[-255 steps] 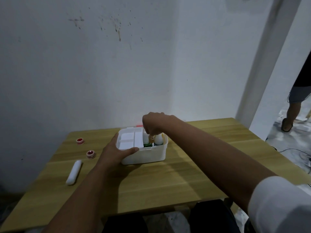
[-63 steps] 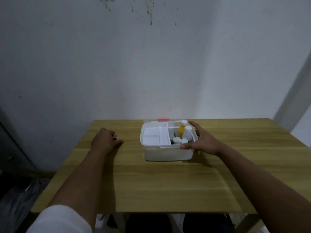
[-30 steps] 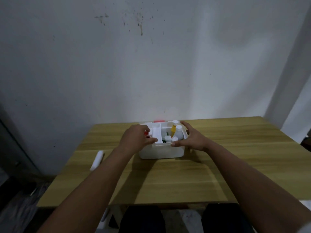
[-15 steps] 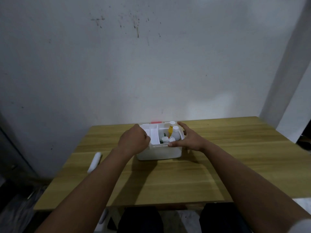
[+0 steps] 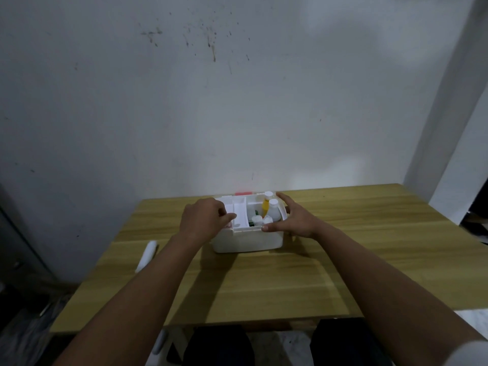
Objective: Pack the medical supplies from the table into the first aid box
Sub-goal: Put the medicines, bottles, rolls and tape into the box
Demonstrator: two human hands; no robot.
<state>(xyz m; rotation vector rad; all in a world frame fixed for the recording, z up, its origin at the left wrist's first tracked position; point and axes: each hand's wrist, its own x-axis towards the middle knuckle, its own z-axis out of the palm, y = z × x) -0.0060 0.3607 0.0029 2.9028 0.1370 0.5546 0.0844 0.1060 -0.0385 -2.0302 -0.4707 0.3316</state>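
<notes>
The white first aid box (image 5: 248, 241) stands open at the middle back of the wooden table (image 5: 264, 286). Its right half holds a yellow bottle (image 5: 264, 207), a taller white bottle (image 5: 273, 210) and small white-capped vials. A white divided tray (image 5: 240, 215) fills its left half. My left hand (image 5: 203, 220) hovers over the tray's left compartment with fingers curled, and a bit of red shows under the thumb. My right hand (image 5: 293, 220) grips the box's right wall, thumb on the front rim. A white bandage roll (image 5: 146, 256) lies on the table at the left.
A grey wall rises just behind the table. A red latch (image 5: 243, 193) shows at the box's back edge. The table's left edge runs close to the bandage roll, with a dark floor below it. My legs are under the front edge.
The two red tape rolls are gone from the table; my left hand carried them from the left to the tray. My right hand moved to the box's right wall and stays there.
</notes>
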